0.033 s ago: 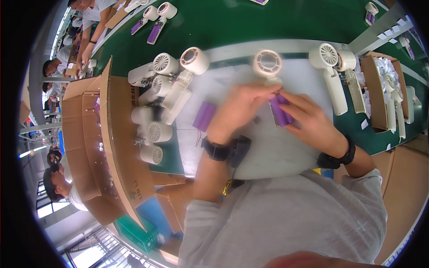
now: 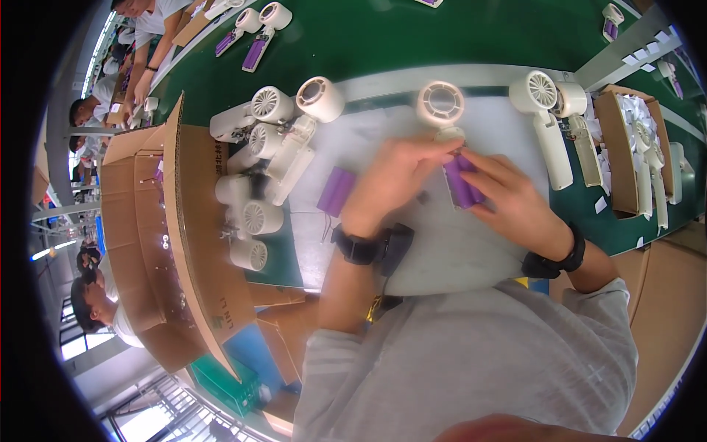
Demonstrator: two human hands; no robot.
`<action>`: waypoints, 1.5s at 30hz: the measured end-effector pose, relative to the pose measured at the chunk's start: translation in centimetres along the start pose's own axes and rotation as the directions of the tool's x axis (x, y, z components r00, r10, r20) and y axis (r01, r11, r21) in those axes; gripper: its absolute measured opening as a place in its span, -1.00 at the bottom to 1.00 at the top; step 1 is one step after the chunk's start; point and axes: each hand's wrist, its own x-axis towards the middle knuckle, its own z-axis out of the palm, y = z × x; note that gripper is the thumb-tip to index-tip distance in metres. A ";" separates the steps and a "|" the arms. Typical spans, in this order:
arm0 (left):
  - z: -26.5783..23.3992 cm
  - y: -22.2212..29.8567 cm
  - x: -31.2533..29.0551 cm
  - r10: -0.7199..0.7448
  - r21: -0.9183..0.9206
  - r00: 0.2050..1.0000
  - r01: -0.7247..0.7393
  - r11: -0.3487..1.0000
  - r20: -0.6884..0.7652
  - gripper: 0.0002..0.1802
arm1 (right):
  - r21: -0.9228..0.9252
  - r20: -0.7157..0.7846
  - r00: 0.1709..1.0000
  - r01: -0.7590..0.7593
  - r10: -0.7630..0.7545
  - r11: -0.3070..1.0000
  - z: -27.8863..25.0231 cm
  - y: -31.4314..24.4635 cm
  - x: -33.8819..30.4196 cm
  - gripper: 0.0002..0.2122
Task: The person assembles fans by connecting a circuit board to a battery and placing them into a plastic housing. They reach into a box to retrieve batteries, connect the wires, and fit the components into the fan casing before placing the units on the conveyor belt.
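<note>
A white handheld fan (image 2: 442, 103) lies before me with its round head pointing away and its handle open. In the handle sits a purple battery pack (image 2: 462, 188). My left hand (image 2: 398, 173) is closed at the neck of the fan, thumb and fingertips pinched near the top of the battery pack. From the other side my right hand (image 2: 515, 195) grips the handle, its fingers over the battery pack and its fingertips meeting the left ones. Whatever small part is between the fingertips is hidden. Left of my left hand lies a loose purple battery pack (image 2: 337, 191) with thin wires.
Several white fans (image 2: 283, 162) are grouped at the left beside a large open cardboard box (image 2: 177, 243). At the right lie two more fans (image 2: 549, 132) and a smaller box (image 2: 626, 188) of white parts. A pale mat (image 2: 346, 250) covers the green table; co-workers (image 2: 147, 44) sit at far left.
</note>
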 end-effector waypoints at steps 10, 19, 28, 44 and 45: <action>0.0 0.6 0.2 -0.103 -0.093 0.995 0.104 0.990 0.011 -0.52 | 0.126 0.076 0.997 0.005 -0.014 0.992 -1.3 1.2 0.7 -0.58; -0.1 0.7 0.3 -0.093 -0.120 0.996 0.093 0.988 0.013 -0.42 | 0.125 0.031 0.996 -0.081 0.078 0.989 -0.8 0.3 0.6 -0.58; -0.3 1.3 0.2 -0.098 -0.076 0.995 0.096 0.992 -0.014 -0.40 | 0.123 0.027 0.996 -0.092 0.090 0.988 -1.0 -0.2 1.2 -0.54; 0.6 0.9 0.3 -0.264 -0.276 0.964 0.261 0.925 0.024 -0.46 | 0.313 -0.025 0.991 -0.120 0.135 0.942 0.1 2.9 2.2 -0.65; 1.0 0.5 0.2 -0.259 -0.278 0.966 0.256 0.926 0.027 -0.45 | 0.283 -0.071 0.994 -0.055 0.078 0.957 0.6 3.3 2.2 -0.69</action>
